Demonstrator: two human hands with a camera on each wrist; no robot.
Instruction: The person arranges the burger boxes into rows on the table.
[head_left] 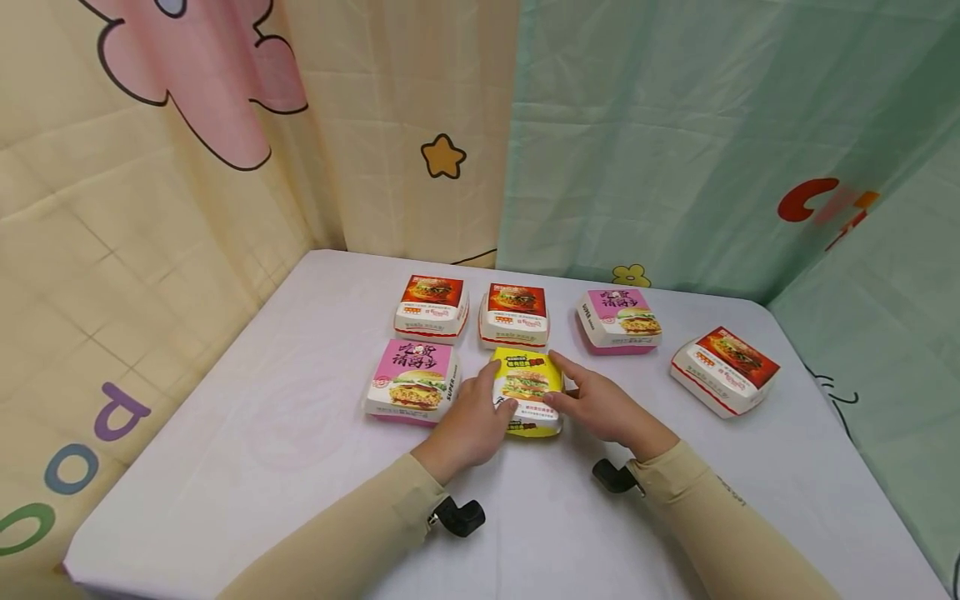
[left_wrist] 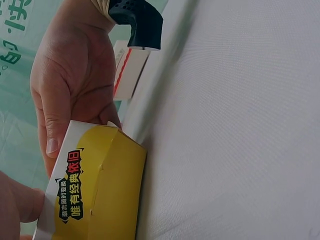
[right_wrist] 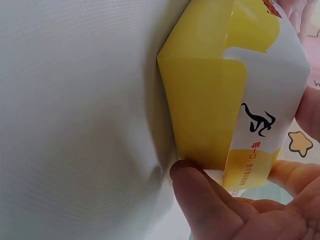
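A yellow and white burger box (head_left: 527, 382), printed with a burger, sits on the table between both hands. My left hand (head_left: 474, 421) holds its left side, the thumb lying at the near left part of the lid. On the opposite side my right hand (head_left: 606, 408) grips the box, thumb on the lid and fingers round the right edge. The left wrist view shows the yellow front wall of the box (left_wrist: 107, 185), with the right hand (left_wrist: 77, 75) beyond it. Up close in the right wrist view, fingertips of the right hand (right_wrist: 260, 215) reach the lower edge near the tabletop.
A pink burger box (head_left: 412, 379) stands just left of the left hand. Behind are two red-topped boxes (head_left: 432, 307) (head_left: 514, 312) and another pink box (head_left: 619, 319). A third red-topped box (head_left: 725, 371) lies angled at right. Curtains (head_left: 637, 150) hang behind the white table (head_left: 300, 467).
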